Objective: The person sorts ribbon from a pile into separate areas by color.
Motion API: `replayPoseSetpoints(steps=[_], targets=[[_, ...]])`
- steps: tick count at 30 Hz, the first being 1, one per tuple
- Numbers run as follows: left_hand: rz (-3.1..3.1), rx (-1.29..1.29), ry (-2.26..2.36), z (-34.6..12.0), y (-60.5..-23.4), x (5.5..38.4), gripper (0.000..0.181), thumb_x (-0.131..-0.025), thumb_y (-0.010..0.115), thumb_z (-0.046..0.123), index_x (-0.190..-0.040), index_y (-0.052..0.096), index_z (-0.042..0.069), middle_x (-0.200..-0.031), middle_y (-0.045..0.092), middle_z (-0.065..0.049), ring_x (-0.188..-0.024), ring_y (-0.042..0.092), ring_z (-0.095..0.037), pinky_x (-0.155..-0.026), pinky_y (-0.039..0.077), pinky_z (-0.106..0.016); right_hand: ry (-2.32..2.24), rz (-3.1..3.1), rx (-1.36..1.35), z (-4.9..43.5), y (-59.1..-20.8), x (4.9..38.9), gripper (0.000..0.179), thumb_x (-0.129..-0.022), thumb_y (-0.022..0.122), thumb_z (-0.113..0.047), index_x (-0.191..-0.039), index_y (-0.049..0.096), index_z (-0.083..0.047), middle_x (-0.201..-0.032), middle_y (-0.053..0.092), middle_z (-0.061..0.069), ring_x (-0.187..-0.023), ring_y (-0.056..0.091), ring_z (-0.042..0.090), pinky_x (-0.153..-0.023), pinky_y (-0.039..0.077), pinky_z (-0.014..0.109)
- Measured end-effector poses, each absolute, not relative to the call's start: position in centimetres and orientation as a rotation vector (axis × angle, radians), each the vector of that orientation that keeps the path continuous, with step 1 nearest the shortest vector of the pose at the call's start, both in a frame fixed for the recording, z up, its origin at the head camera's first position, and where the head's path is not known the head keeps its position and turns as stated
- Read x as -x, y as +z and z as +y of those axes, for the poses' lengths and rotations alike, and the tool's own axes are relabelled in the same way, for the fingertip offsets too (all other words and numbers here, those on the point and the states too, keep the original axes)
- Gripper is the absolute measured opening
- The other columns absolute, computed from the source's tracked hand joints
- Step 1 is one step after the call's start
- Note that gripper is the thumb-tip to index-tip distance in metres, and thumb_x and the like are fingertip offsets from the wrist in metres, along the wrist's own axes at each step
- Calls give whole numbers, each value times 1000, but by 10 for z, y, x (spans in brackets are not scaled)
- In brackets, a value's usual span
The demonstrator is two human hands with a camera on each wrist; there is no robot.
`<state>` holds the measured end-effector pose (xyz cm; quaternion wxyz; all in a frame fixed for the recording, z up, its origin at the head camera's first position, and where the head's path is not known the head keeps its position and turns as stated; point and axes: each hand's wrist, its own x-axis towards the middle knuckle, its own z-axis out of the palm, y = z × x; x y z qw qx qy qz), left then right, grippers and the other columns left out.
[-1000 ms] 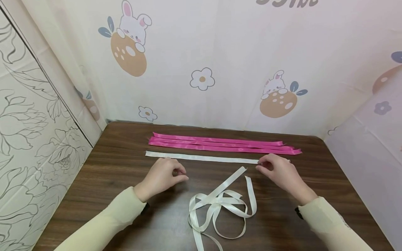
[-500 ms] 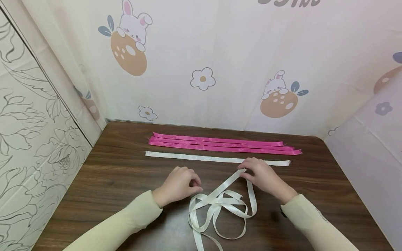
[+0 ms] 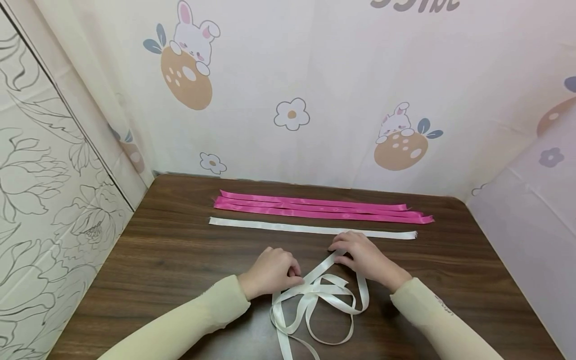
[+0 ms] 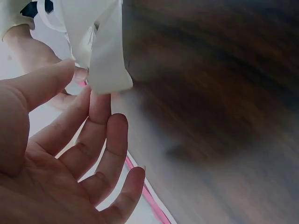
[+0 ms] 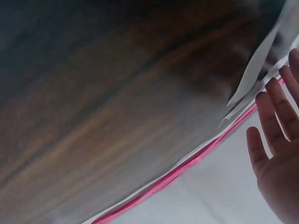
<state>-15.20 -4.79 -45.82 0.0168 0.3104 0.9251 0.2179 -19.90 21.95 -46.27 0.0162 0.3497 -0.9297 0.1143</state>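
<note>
"Left hand (image 3: 272,272) was how?"
"Loosely spread at the tangled ribbon (image 3: 310,288) on the table (image 3: 180,260). Right hand (image 3: 362,257) was near its end, pinch unconfirmable."
"Advice?"
"Slow lifting seemed safest against knots."

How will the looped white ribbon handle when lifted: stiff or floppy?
The looped white ribbon will likely drape, not hold shape: it lies in loose curls. Probably slippery, given its satiny sheen. Crossing loops may drag along together.
</note>
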Motion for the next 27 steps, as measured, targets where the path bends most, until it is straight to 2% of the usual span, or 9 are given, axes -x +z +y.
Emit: replayPoseSetpoints(steps=[6, 12, 15, 21, 27], targets=[[2866, -942, 636, -43, -460, 151, 12, -77, 76, 39, -73, 74, 27, -62, 63, 18, -65, 52, 1, -65, 32, -22, 344, -2865, -1102, 221, -468, 198, 24, -78, 78, -24, -101, 72, -21, -103, 64, -2, -102, 59, 19, -94, 43, 46], [2846, -962, 620, -41, -462, 150, 11, -74, 77, 37, -71, 73, 28, -59, 62, 19, -63, 50, 3, -66, 33, -23, 385, -2856, -1102, 222, -469, 196, 13, -77, 80, -25, -85, 69, -26, -88, 59, -10, -93, 55, 12, -97, 42, 44], [2843, -980, 599, -41, -463, 150, 9, -74, 77, 34, -68, 72, 30, -58, 60, 21, -62, 49, 4, -66, 34, -23, 390, -2857, -1113, 222, -467, 194, 15, -76, 80, -26, -79, 66, -29, -84, 57, -12, -90, 54, 10, -96, 42, 44], [2848, -985, 610, -45, -461, 147, 14, -77, 73, 28, -64, 68, 31, -57, 58, 21, -60, 46, 5, -66, 33, -22, 433, -2921, -1117, 226, -458, 189, 14, -80, 77, -27, -80, 64, -31, -83, 59, -18, -89, 57, 6, -99, 40, 45], [2824, -952, 734, -54, -451, 144, 11, -80, 69, 23, -69, 69, 27, -58, 56, 20, -58, 45, 7, -69, 36, -20, 526, -2825, -1169, 234, -442, 181, 14, -79, 77, -22, -82, 67, -30, -81, 61, -23, -83, 58, 2, -97, 41, 41]])
